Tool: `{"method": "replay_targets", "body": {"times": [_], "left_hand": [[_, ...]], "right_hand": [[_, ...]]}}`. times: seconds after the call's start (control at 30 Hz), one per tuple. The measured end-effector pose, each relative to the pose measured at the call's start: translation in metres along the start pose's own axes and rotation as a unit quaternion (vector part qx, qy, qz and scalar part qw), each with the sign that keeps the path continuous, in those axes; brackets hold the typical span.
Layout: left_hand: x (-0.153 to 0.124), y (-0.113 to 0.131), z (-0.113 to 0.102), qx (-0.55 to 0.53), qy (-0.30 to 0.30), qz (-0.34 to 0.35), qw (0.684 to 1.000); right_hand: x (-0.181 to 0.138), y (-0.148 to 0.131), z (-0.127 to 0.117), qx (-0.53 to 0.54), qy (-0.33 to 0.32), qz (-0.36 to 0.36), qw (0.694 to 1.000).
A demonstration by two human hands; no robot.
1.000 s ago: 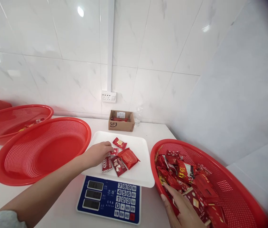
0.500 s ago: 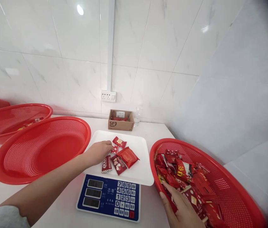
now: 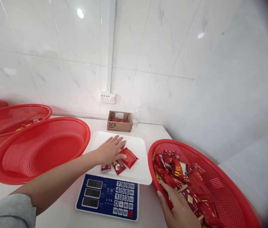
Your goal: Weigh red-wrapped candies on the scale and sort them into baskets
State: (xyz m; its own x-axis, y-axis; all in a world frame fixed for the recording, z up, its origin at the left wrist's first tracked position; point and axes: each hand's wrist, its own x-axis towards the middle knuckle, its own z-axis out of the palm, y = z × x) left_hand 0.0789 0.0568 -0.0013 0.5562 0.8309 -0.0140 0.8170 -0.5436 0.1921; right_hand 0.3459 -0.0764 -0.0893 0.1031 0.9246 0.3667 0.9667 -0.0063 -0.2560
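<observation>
My left hand is open, fingers spread, palm down over small wrapped snacks on the white tray of a scale. Its thumb touches a larger red packet. Two smaller packets, one dark red and one dotted, poke out below the hand, which partly hides them. On the right, my right hand grips the near left rim of a red plastic basket, thumb outside and fingers inside. Many red snack packets fill the basket's near part.
The scale's blue keypad panel faces me. Left of it stands a red perforated basket, with another basket behind holding a few packets. A small cardboard box and a clear plastic item sit near the tiled wall.
My left hand has gone from bunched fingers at the packets to spread flat over them, shifting slightly right and covering the upper ones. My right hand stays at the basket rim.
</observation>
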Motion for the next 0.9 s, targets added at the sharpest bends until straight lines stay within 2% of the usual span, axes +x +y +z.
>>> {"method": "replay_targets", "body": {"times": [0.1,0.27,0.63,0.9], "left_hand": [[0.008,0.004,0.005,-0.012,-0.036,0.020,0.999],[0.009,0.006,0.008,-0.022,-0.075,0.012,0.997],[-0.007,0.007,0.014,-0.024,-0.057,-0.013,0.998],[-0.010,0.009,0.018,-0.062,-0.028,0.017,0.998]], "right_hand": [[0.000,0.001,0.002,0.008,0.010,-0.004,1.000],[-0.001,0.003,0.003,0.012,0.002,-0.010,1.000],[-0.001,0.002,0.004,0.008,0.004,-0.012,1.000],[0.000,0.001,0.004,0.008,-0.001,-0.019,1.000]]}}
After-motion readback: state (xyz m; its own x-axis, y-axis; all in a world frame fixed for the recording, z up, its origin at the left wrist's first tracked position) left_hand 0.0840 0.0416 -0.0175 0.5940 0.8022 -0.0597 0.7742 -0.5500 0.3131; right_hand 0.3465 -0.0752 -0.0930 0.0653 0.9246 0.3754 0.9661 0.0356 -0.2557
